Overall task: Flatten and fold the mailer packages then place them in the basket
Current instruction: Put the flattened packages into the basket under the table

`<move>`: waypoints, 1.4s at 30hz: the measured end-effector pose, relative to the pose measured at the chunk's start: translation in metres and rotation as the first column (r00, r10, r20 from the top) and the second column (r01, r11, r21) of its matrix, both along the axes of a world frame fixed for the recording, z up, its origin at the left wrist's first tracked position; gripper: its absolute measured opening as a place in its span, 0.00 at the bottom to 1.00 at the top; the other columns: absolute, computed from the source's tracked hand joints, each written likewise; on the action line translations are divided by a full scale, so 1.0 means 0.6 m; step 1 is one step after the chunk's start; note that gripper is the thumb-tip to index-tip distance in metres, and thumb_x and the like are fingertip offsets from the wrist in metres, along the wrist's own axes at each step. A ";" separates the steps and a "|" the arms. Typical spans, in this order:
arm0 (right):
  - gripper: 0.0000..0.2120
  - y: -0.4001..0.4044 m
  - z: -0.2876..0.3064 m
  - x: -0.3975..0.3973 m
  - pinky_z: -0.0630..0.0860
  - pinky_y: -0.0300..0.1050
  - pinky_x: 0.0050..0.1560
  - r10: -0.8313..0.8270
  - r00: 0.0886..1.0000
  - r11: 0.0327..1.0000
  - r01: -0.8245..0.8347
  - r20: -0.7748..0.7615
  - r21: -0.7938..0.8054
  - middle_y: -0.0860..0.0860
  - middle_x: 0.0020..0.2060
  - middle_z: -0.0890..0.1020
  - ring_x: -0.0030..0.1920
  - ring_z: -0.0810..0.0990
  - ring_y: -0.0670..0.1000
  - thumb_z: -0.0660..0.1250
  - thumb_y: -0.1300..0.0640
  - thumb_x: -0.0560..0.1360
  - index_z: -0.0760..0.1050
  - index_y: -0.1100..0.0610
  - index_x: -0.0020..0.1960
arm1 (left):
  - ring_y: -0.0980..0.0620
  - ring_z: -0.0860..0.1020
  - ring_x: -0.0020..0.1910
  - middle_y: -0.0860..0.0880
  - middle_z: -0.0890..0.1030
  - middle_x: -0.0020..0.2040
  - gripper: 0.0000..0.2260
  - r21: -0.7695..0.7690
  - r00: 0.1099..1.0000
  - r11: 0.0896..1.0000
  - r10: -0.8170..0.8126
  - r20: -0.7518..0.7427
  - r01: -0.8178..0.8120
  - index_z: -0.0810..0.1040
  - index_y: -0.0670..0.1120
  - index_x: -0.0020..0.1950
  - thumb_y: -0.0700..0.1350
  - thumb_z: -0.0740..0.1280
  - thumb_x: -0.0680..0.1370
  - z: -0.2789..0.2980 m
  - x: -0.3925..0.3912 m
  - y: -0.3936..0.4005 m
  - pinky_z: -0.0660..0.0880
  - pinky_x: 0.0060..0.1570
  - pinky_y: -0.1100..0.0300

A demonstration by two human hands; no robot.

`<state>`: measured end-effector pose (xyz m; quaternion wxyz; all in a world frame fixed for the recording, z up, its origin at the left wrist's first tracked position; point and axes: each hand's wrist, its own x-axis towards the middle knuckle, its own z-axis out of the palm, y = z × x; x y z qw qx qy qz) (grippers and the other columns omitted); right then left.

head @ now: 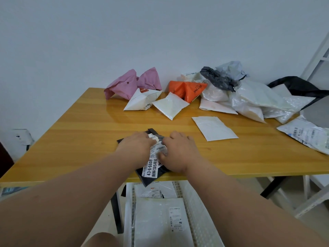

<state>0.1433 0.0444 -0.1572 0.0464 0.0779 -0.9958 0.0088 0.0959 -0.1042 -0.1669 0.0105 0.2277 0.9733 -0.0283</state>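
A black mailer (151,172) with a white shipping label is pressed flat on the wooden table (80,132) under both hands, its near corner overhanging the table edge. Its long axis runs from that corner away and slightly left. The left hand (136,146) is laid on it with fingers curled over its far part; the right hand (179,150) pinches the label area. Beyond the hands, unfolded mailers (231,97) are piled. Below the wrists, a white basket (199,216) holds flattened mailers.

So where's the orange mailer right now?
The orange mailer sits at the table's far edge, right of the pink mailers, behind a white pouch.
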 end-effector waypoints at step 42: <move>0.30 -0.005 -0.049 -0.063 0.47 0.50 0.78 0.116 0.966 0.987 -0.087 0.232 -0.132 0.52 0.80 0.44 0.79 0.43 0.49 0.46 0.46 0.82 0.44 0.55 0.80 | 0.49 0.41 0.79 0.48 0.41 0.81 0.32 0.038 0.980 0.999 0.031 0.194 -0.039 0.41 0.50 0.80 0.63 0.46 0.81 -0.035 -0.020 -0.031 0.42 0.77 0.49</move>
